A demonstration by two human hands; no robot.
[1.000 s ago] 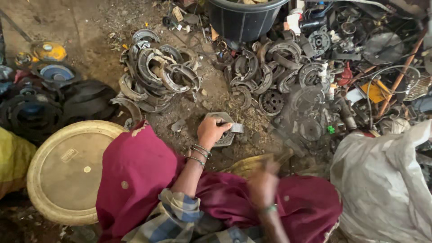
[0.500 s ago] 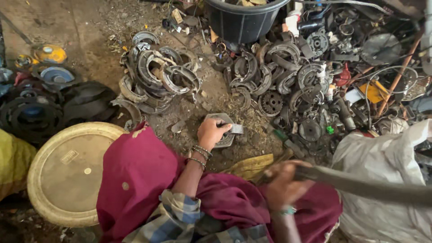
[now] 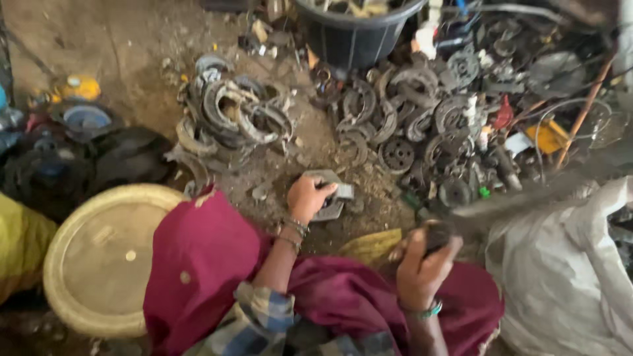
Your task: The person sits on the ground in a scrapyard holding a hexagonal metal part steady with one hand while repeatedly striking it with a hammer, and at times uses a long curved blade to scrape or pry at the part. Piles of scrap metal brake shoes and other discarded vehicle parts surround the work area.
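While the left hand presses a grey metal part onto the dirt floor, the right hand clenches a blurred dark handle; scrap fills the black tub.

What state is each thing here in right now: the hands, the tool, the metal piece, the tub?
Left hand: pressed on the metal part, holding it down.
Metal part: lying flat on the dirt.
Right hand: clenched around the tool handle.
Long tool: raised, blurred.
Black tub: upright, scrap inside.
White sack: crumpled.
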